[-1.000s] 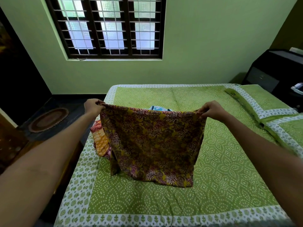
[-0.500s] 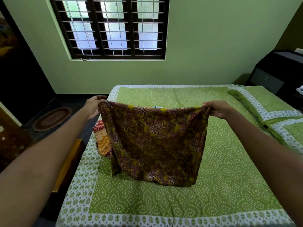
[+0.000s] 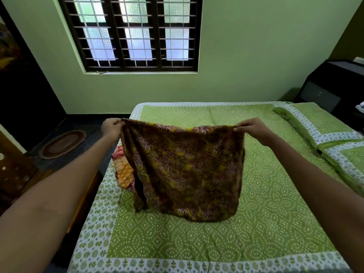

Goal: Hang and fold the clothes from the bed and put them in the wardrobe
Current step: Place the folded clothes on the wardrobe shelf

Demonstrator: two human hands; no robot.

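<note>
The brown and yellow floral cloth [image 3: 183, 170] is hanging over the middle of the bed [image 3: 266, 223], stretched out flat and facing the person, its top edge running across from nine o'clock to three o'clock and the rest dropping toward six o'clock, where the bottom hem is touching the green dotted bedspread. Its left side is gathering into loose vertical folds. The left hand [image 3: 112, 128] is reaching out from the seven o'clock corner with the arm nearly straight, its fingers clenching the cloth's upper left corner. The right hand [image 3: 254, 129] is coming in from four o'clock, knuckles up, pinching the upper right corner between thumb and fingers, level with the left. An orange and red patterned garment [image 3: 123, 170] is lying at the bed's left edge, just beside the hanging cloth and partly behind it. Two green pillows [image 3: 323, 127] are lying along the bed toward three o'clock.
</note>
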